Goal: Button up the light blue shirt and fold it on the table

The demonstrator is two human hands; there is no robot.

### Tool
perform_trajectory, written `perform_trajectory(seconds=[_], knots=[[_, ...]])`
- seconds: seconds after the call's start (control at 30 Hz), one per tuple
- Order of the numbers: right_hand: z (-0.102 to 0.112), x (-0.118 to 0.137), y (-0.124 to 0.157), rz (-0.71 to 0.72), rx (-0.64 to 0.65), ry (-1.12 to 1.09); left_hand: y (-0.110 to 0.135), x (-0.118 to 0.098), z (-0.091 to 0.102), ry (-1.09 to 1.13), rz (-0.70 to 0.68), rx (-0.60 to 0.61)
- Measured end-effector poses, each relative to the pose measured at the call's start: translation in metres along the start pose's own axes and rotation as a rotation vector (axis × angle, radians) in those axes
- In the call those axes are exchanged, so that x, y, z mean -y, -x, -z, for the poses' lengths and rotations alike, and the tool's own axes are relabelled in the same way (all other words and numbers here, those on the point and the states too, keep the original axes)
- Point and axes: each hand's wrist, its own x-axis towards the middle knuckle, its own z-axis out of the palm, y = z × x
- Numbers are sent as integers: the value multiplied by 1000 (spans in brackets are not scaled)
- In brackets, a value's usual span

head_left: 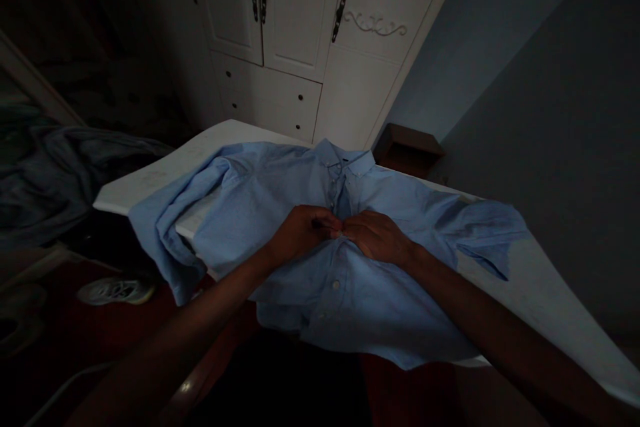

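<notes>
A light blue button-up shirt (280,213) lies front side up across a white table (165,170), collar toward the far side, one sleeve hanging off the left edge. My left hand (300,230) and my right hand (377,237) meet at the shirt's button placket near the chest. Both pinch the fabric there with closed fingers, fingertips almost touching. A white button shows lower on the placket.
A white wardrobe (300,27) with dark handles and drawers stands behind the table. A small brown box-like piece (407,147) sits by the blue wall. Dark bedding (55,173) lies at the left. A light sneaker (117,290) rests on the reddish floor.
</notes>
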Motion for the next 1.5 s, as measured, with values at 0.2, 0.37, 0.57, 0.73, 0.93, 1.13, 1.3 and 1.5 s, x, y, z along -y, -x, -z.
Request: perform_trajectory(seconds=[0.2, 0.37, 0.57, 0.73, 0.93, 1.13, 1.3, 1.5], knots=[[-3, -1, 2, 18, -95, -18, 13, -20, -1, -254, -69, 12], [-4, -5, 6, -37, -36, -89, 26, -30, -10, -312, -47, -47], [-6, -10, 4, -67, -30, -137, 33, -17, -33, -457, -10, -220], [-8, -11, 3, -63, -57, -207, 33, -11, -41, -568, -10, -287], [-10, -12, 4, -101, -14, -291, 32, -12, -42, -536, -19, -322], [-9, -10, 1, -143, 7, -382, 32, -10, -42, -460, 0, -356], [-10, -9, 2, -175, 31, -394, 32, -11, -41, -421, 12, -349], [-10, -8, 2, -173, 30, -341, 32, -11, -39, -333, -9, -315]])
